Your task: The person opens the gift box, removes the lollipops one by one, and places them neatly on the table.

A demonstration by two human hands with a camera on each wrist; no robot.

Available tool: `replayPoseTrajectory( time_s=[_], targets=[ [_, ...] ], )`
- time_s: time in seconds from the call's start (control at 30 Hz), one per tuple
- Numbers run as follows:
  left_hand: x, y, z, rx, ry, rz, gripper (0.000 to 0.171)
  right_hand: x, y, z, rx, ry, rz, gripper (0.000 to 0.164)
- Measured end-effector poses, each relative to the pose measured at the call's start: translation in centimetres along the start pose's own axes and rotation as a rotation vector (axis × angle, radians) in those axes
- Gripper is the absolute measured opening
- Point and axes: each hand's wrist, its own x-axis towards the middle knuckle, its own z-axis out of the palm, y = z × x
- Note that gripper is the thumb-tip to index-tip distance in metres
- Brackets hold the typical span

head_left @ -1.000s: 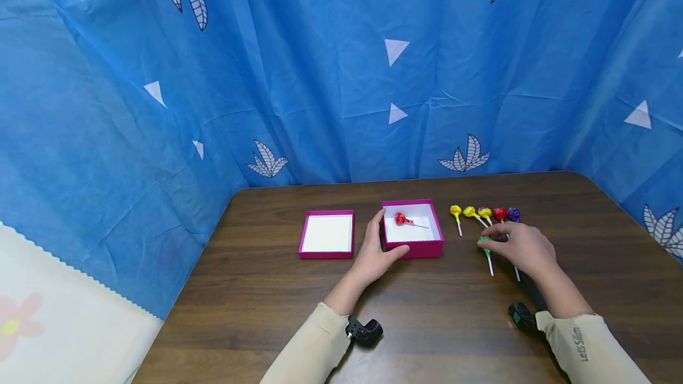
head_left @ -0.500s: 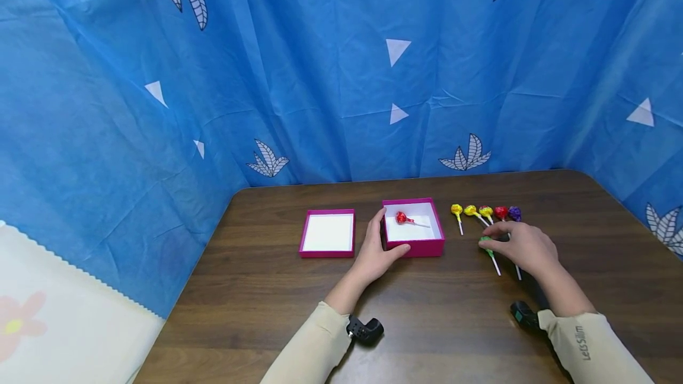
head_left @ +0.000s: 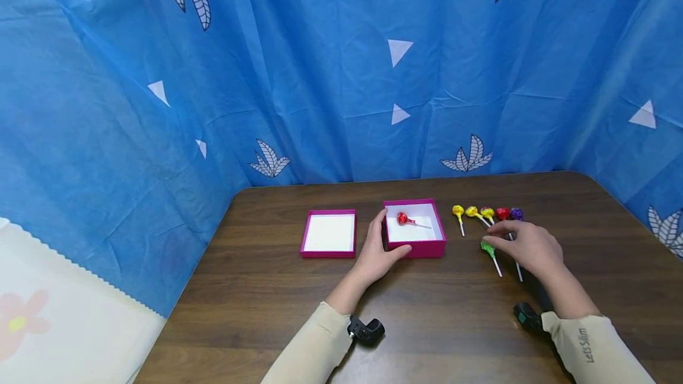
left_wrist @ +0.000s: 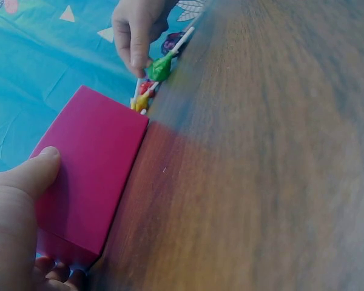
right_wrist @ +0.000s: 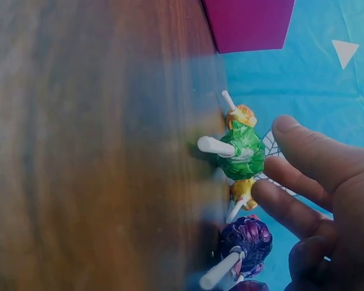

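In the head view my left hand point(head_left: 376, 256) holds the magenta box point(head_left: 428, 249) at its left side, thumb on the front wall and fingers along the side. Inside that box lies a red lollipop point(head_left: 403, 218), its stick pointing right. My right hand point(head_left: 528, 246) hovers by a green lollipop point(head_left: 488, 248) on the table. In the right wrist view, thumb and fingers stand apart beside the green lollipop point(right_wrist: 242, 151), gripping nothing. A dark purple lollipop point(right_wrist: 247, 239) is nearby. Under the right hand in the head view, one lollipop shows only its stick point(head_left: 519, 272).
Left of the box sits its shallow magenta lid point(head_left: 328, 233), white inside up. Behind the right hand lie more lollipops: a yellow one point(head_left: 458, 210), two more yellowish ones, a red one point(head_left: 502, 213) and a purple one point(head_left: 516, 214). A blue curtain point(head_left: 341, 76) hangs behind the wooden table point(head_left: 267, 313).
The green lollipop's stick has swung to the right, and my right hand has let go of it and drawn slightly away. My left hand and the box have stayed put.
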Motion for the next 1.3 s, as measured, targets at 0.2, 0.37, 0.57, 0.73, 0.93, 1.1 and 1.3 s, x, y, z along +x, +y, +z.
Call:
replayPoseTrajectory(
  time_s=[0.2, 0.37, 0.57, 0.73, 0.93, 1.1, 1.3],
  targets=[
    [0.0, -0.1, 0.1, 0.006, 0.000, -0.001, 0.094, -0.1, -0.3, 0.0, 0.010, 0.067, -0.015, 0.054],
    [0.0, -0.1, 0.3, 0.004, 0.005, 0.001, 0.094, -0.3, -1.0, -0.2, 0.048, 0.145, -0.051, 0.045],
    [-0.2, 0.0, 0.5, -0.007, -0.001, -0.010, 0.094, -0.3, -2.1, -0.8, 0.128, 0.232, -0.093, 0.037],
    [-0.2, -0.1, 0.4, -0.005, 0.009, -0.003, 0.094, 0.4, -4.1, -1.7, 0.214, 0.229, -0.123, 0.032],
    [-0.2, -0.1, 0.2, 0.001, 0.013, 0.009, 0.094, 1.7, -6.7, -2.2, 0.293, 0.153, -0.168, 0.033],
    [-0.1, -0.1, 0.2, 0.003, 0.009, 0.011, 0.094, 2.7, -8.4, -1.8, 0.289, 0.077, -0.211, 0.030],
    [-0.2, 0.0, 0.2, -0.008, 0.004, -0.002, 0.094, 3.9, -10.0, -1.0, 0.273, -0.002, -0.258, 0.029]
  ],
)
